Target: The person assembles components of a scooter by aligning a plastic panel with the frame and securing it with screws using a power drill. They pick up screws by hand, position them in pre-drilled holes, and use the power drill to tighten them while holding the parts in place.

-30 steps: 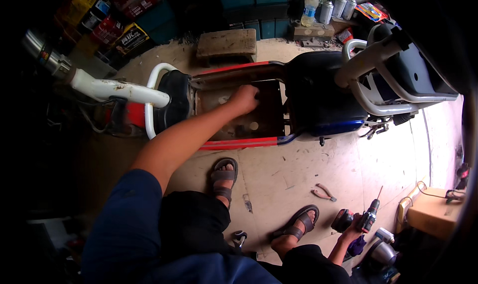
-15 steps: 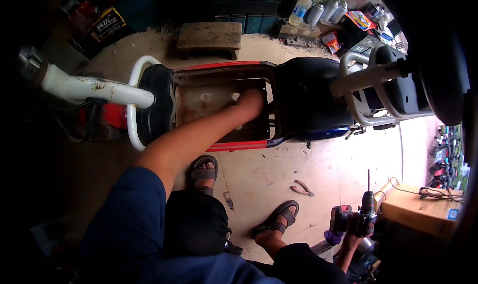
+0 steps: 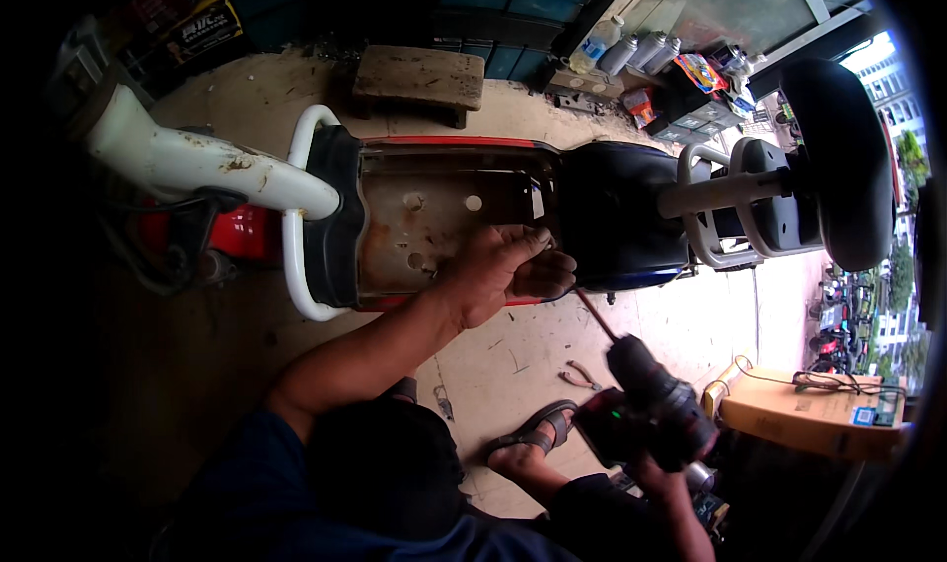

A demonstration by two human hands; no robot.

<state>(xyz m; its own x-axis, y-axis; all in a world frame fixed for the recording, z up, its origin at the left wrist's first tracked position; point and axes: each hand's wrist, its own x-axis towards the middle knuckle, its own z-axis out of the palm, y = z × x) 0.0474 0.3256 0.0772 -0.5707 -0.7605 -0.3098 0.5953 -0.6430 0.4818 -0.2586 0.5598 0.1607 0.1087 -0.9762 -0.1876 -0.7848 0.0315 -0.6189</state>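
Observation:
My left hand [image 3: 498, 276] hovers over the near edge of a scooter's rusty footwell tray [image 3: 390, 232], fingers curled together. What they pinch, if anything, is too small to make out. Held in my right hand [image 3: 659, 475] is a black cordless drill [image 3: 656, 394], slightly blurred, with a green light showing. Its long thin bit [image 3: 596, 315] slants up and left, the tip right beside my left fingertips. Contact between tip and fingers cannot be judged. The scooter lies crosswise in front of me, white steering column [image 3: 197, 158] at left, black seat [image 3: 617, 207] at right.
Pliers [image 3: 580, 375] lie on the floor near my right sandal [image 3: 533, 430]. A wooden stool [image 3: 418, 77] stands beyond the scooter. Spray cans [image 3: 651, 51] and a bottle sit on a box at the far right. A cardboard box [image 3: 789, 404] with a cable is at right.
My left hand has come up out of the footwell toward me, its fingers now curled. The drill has swung leftward and up, from pointing straight ahead to slanting at my left hand.

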